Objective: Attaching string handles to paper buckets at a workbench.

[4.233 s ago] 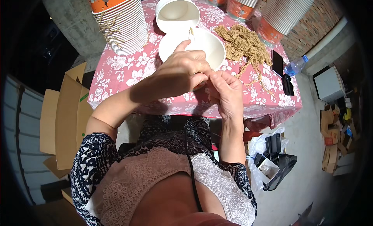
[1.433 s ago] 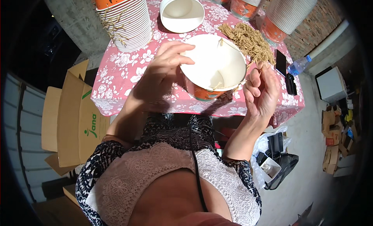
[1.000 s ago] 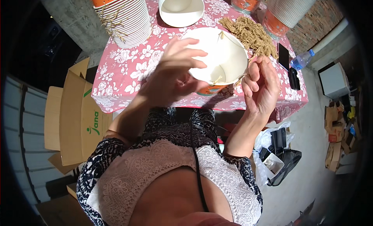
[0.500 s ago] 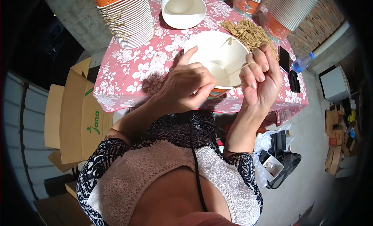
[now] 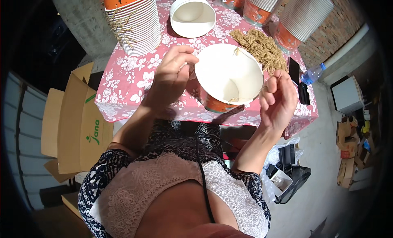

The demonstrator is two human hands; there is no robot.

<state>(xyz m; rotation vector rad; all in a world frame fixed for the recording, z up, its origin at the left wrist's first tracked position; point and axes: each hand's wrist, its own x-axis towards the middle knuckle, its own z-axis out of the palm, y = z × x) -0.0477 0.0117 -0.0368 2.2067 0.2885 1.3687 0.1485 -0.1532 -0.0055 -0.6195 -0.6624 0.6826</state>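
Note:
A round paper bucket (image 5: 209,99), white inside with an orange patterned outside, stands near the front edge of the table, its mouth tilted toward me. Thin brown cord is knotted at the far side of its rim, and a cord knot (image 5: 234,100) with loose ends sits at the near side. My left hand (image 5: 174,72) hovers just left of the rim, fingers bent and apart, holding nothing I can see. At the right rim my right hand (image 5: 279,97) is turned palm up with its fingers curled; a bit of thin cord shows faintly at them.
A heap of brown cords (image 5: 260,48) lies behind the bucket, beside a phone (image 5: 293,70) and a bottle (image 5: 313,74). Stacked buckets (image 5: 137,27) stand at the left, more at the back right. Another white bucket (image 5: 192,27) lies tipped. A cardboard box (image 5: 77,131) is on my left.
My left hand has moved left and away from the bucket's near rim, its fingers loosening. My right hand has lowered slightly. The near cord knot now shows.

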